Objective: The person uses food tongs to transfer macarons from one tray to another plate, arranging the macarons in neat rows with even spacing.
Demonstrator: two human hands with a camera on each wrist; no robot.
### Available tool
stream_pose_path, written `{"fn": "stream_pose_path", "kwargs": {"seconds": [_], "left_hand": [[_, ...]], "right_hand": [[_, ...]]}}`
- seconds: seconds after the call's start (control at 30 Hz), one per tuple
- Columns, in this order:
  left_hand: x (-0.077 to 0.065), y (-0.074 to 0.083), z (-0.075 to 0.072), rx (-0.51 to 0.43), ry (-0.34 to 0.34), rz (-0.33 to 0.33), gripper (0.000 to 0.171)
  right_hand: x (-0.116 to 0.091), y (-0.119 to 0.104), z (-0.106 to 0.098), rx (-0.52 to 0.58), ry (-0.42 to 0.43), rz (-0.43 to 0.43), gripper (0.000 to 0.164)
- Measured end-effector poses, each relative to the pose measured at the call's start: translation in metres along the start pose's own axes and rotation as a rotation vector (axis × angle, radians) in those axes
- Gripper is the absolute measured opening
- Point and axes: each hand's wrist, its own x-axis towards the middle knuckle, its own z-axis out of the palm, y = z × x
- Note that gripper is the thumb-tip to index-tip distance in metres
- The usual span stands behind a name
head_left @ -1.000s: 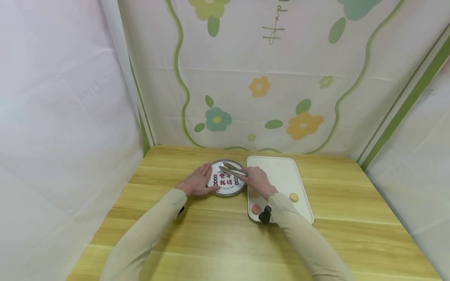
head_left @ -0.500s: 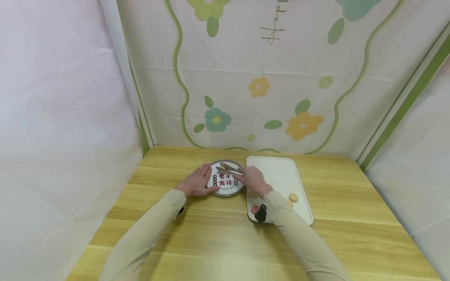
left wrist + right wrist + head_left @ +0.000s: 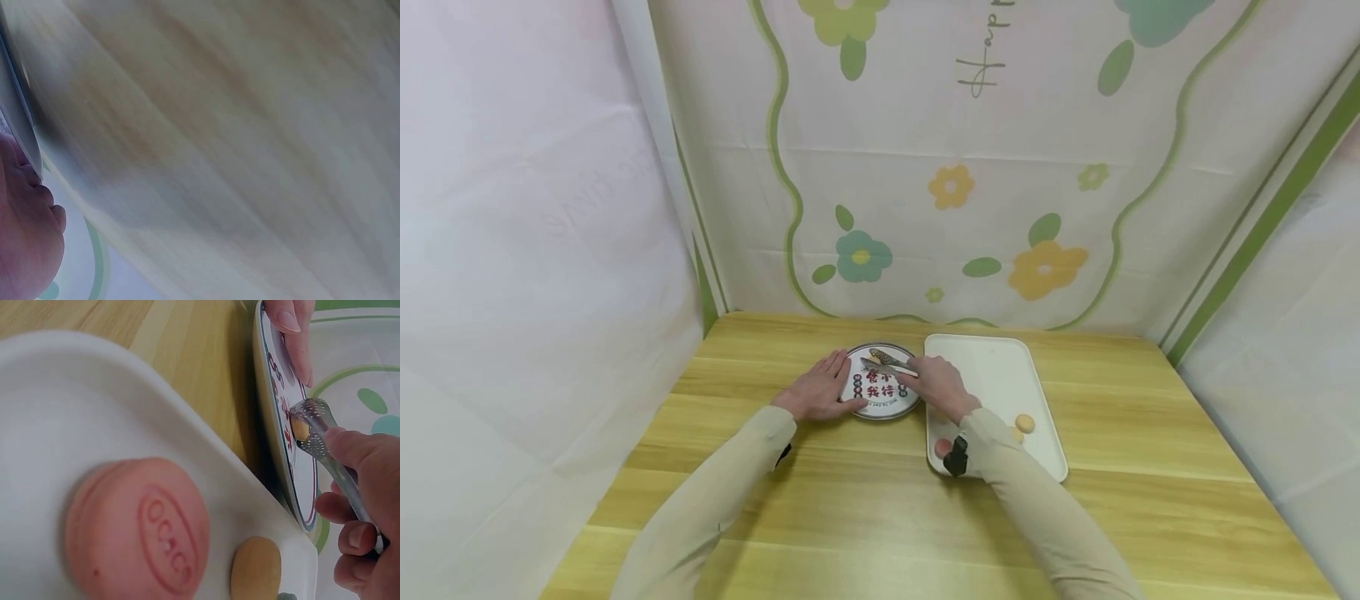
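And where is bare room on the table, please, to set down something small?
Bare: the table between the sleeves, and right of the tray; also the tray's far right part. Crowded: the plate, with the left hand, right hand and tongs there; the tray's near end, with macarons.

This is a cloth-walled booth: a flower-printed backdrop (image 3: 955, 125) fills the upper middle, a pale sheet (image 3: 535, 267) hangs far left, another sheet (image 3: 1292, 350) far right, around a wood-grain table (image 3: 865, 517) below.
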Motion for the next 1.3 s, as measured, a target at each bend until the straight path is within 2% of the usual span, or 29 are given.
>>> {"fn": "stream_pose_path", "kwargs": {"seconds": [0.3, 0.5, 0.97, 1.2, 1.3], "left_hand": [[0.001, 0.001, 0.0, 0.006, -0.006, -0.003, 0.105], [0.001, 0.0, -0.002, 0.008, -0.007, 0.002, 0.106], [-0.001, 0.0, -0.005, -0.01, 0.01, 0.007, 0.103], [-0.001, -0.001, -0.003, -0.002, -0.006, -0.003, 0.105], [-0.001, -0.001, -0.002, -0.002, -0.003, 0.0, 0.106]], "right_hand": [[0.0, 0.001, -0.001, 0.021, 0.063, -0.01, 0.033], [-0.004, 0.001, -0.008, 0.015, 0.07, 0.016, 0.033], [-0.013, 0.008, -0.01, 0.04, 0.091, -0.005, 0.04], [-0.02, 0.014, -0.018, 0.042, 0.082, 0.002, 0.03], [-0.024, 0.018, -0.021, 0.048, 0.083, 0.009, 0.032]]}}
